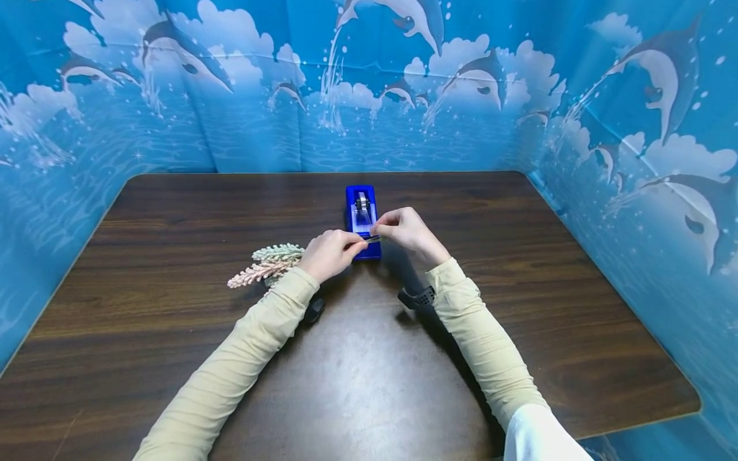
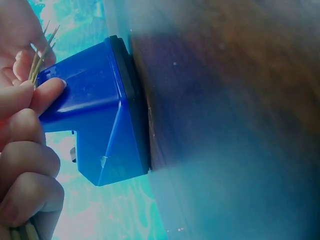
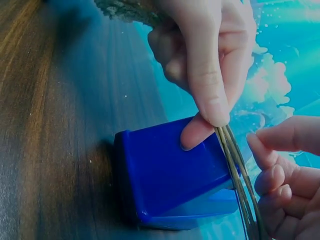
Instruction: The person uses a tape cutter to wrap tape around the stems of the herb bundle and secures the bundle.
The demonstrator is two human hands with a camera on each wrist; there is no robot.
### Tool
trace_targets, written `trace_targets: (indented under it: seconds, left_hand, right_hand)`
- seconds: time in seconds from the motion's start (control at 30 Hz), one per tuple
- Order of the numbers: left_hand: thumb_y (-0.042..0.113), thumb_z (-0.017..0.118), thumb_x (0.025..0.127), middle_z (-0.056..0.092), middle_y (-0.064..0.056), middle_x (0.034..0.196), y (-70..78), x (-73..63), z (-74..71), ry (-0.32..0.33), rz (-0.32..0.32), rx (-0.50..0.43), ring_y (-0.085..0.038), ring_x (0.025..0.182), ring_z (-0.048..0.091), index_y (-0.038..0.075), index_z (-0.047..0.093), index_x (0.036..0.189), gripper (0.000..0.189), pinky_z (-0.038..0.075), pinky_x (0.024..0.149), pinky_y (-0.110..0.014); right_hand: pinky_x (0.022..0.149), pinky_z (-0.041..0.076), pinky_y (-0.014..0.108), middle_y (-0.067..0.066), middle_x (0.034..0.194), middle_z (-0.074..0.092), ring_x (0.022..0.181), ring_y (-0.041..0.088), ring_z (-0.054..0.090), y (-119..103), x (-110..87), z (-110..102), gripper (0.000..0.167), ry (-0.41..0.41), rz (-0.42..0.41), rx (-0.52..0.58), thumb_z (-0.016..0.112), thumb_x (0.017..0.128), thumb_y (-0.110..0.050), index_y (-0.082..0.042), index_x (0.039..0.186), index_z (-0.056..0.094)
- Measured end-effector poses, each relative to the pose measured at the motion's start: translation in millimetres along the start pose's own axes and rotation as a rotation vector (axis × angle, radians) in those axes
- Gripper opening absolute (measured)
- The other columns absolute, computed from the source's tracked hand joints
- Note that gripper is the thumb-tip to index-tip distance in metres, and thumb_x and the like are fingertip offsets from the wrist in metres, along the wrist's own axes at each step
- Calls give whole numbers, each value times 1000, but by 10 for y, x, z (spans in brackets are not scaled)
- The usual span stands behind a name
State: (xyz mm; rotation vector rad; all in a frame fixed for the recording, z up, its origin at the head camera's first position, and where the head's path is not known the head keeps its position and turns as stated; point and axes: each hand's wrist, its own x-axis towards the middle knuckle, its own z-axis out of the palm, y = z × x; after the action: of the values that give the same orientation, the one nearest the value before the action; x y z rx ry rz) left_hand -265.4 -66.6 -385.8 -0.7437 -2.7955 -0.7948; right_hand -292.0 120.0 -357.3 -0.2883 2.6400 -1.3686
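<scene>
The tape dispenser (image 2: 97, 110) is blue, the flower sprigs (image 1: 271, 267) pink and pale green.

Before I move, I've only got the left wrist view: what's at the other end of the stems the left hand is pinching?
Observer: The head view shows a pale green sprig and a pinkish one sticking out to the left of the left hand.
Operator: Is anything sitting inside the blue dispenser?
Observer: Yes, a grey wheel, toward the end away from the person; whether it carries tape, I can't tell.
</scene>
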Motion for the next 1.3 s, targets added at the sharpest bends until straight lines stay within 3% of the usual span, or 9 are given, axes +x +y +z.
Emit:
trace_targets:
  seconds: [0.2, 0.67, 1.07, 1.3]
  left_hand:
    - [30, 59, 97, 67, -3, 76, -11, 57, 0, -5, -28, -16, -20, 69, 60, 15, 75, 97, 22, 49, 65, -41]
    - [30, 58, 97, 73, -4, 86, -8, 151, -57, -77, -61, -18, -18, 70, 59, 14, 76, 97, 24, 46, 63, -36]
    - [30, 59, 97, 72, -2, 88, -33, 209, -78, -109, -48, -12, -17, 71, 57, 14, 75, 98, 24, 44, 62, -33]
    - [29, 59, 97, 66, -1, 76, -69, 195, -101, -139, 3, 8, -17, 68, 56, 14, 75, 97, 21, 42, 62, -32]
  right_hand:
    - [75, 44, 24, 10, 91, 72, 84, 13, 55, 28, -18, -45, 17, 15, -16, -1, 66, 89, -14, 0, 93, 73]
    - [64, 42, 22, 7, 81, 70, 71, 11, 53, 94, -75, -81, 16, 43, -70, -95, 70, 86, -16, -1, 87, 74]
    - [61, 39, 20, 5, 81, 69, 68, 9, 50, 92, -123, 59, 19, 94, -7, -129, 69, 88, -20, -2, 87, 75]
    - [61, 39, 19, 4, 80, 69, 69, 10, 51, 102, -156, 127, 19, 139, 1, -137, 71, 87, -21, -2, 86, 74]
